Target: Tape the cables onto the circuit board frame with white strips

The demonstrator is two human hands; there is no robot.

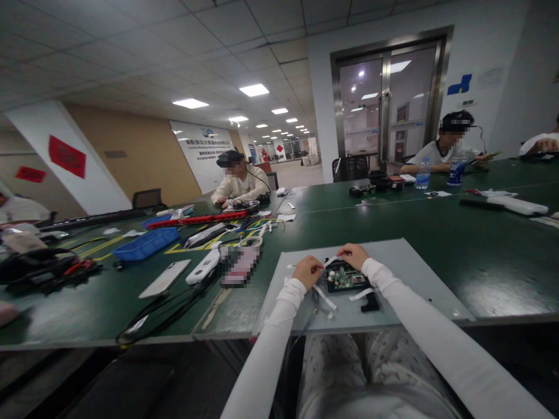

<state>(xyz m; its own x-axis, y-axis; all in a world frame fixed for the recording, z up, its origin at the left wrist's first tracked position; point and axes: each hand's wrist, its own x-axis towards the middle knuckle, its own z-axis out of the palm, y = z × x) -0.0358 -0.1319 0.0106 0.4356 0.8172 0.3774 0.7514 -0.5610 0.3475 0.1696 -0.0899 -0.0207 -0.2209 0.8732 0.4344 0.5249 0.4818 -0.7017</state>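
Beside circuit board (348,279), curled left hand (308,271)

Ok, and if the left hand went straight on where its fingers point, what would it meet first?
The left hand is at the white strip; past that, it would probably meet the black-cased circuit board first, though depth is unclear.

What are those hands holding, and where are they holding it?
A thin, flat white strip: the left hand pinches one end, the right hand the other.

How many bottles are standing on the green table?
2: a paler bottle and, just right of it, a darker blue bottle, both toward the picture's right side. Others may be hidden.
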